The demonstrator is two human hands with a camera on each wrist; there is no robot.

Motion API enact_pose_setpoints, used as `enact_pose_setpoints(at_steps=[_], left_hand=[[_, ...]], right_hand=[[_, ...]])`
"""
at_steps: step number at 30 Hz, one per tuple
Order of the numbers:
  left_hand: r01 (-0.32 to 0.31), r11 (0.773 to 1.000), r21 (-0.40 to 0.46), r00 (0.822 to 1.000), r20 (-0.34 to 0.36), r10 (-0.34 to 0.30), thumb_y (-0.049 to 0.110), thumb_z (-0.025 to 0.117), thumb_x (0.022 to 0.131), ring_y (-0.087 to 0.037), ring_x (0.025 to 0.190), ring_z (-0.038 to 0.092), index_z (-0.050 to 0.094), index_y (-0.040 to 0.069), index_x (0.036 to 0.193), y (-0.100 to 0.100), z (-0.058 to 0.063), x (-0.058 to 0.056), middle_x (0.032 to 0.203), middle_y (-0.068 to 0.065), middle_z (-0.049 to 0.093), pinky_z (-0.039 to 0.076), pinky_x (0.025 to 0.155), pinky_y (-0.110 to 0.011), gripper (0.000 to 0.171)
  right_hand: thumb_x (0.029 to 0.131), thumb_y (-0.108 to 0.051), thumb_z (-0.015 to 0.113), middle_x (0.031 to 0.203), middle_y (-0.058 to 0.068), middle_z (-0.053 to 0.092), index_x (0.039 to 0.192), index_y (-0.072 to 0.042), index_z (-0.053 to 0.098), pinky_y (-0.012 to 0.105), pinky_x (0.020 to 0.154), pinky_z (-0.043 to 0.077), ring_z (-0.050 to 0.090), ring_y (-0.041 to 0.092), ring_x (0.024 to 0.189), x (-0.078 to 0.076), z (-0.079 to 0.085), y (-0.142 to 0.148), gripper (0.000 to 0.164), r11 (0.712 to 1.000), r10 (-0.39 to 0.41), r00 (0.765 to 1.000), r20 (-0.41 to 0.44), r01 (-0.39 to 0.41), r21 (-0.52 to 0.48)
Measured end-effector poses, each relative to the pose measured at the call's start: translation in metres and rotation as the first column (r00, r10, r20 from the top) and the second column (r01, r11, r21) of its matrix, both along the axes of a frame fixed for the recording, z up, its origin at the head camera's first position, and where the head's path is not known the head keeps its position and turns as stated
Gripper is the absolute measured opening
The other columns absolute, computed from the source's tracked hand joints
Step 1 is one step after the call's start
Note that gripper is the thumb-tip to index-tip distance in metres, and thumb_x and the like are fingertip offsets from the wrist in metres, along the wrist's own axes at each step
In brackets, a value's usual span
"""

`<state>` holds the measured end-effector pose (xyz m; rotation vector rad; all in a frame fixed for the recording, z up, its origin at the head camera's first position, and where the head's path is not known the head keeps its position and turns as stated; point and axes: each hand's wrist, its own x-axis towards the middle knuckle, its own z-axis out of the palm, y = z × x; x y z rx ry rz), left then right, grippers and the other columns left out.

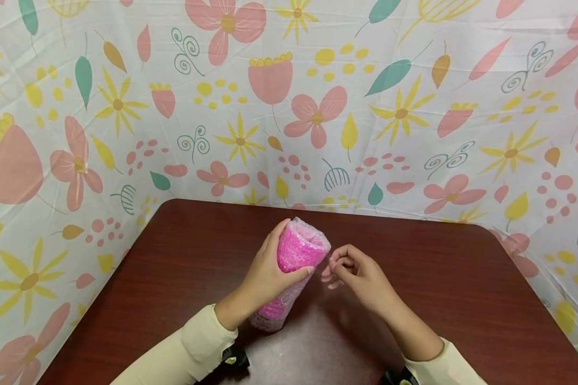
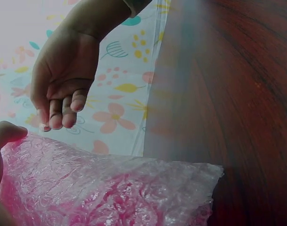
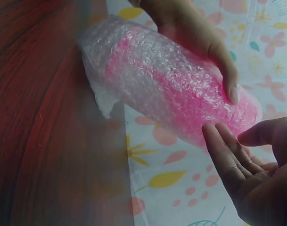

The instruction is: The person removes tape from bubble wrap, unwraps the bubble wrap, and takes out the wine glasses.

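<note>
A bright pink, roughly cylindrical thing wrapped in clear bubble wrap [image 1: 296,250] stands tilted above the dark table, its lower end at or near the tabletop. My left hand [image 1: 264,274] grips it round the upper part, with the thumb across the near side. Just right of its top end is my right hand [image 1: 366,278], fingers loosely bent and apart from the wrap in the head view. In the right wrist view, the right hand's fingers [image 3: 228,162] extend beside the bundle [image 3: 181,89]. What the wrap encloses cannot be made out beyond its pink colour.
The reddish-brown wooden table [image 1: 192,246] has rounded far corners. A white cloth [image 1: 279,133] printed with flowers and leaves hangs behind it and along the sides. Black wrist straps [image 1: 235,357] show near the sleeves.
</note>
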<state>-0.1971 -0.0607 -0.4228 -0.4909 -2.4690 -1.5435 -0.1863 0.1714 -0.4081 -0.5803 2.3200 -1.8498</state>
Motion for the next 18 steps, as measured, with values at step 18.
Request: enact_pose_setpoints(at_steps=[18], left_hand=[[0.0, 1.0, 0.003, 1.0, -0.005, 0.0, 0.04, 0.088, 0.076, -0.022, 0.123, 0.056, 0.024, 0.04, 0.156, -0.0008, -0.0017, -0.0025, 0.151, 0.001, 0.044, 0.052, 0.099, -0.046, 0.102]], right_hand=[[0.107, -0.009, 0.046, 0.098, 0.033, 0.072, 0.111, 0.007, 0.044, 0.041, 0.065, 0.062, 0.077, 0.03, 0.084, 0.0016, 0.0013, 0.0002, 0.017, 0.998, 0.06, 0.998, 0.032, -0.06, -0.004]])
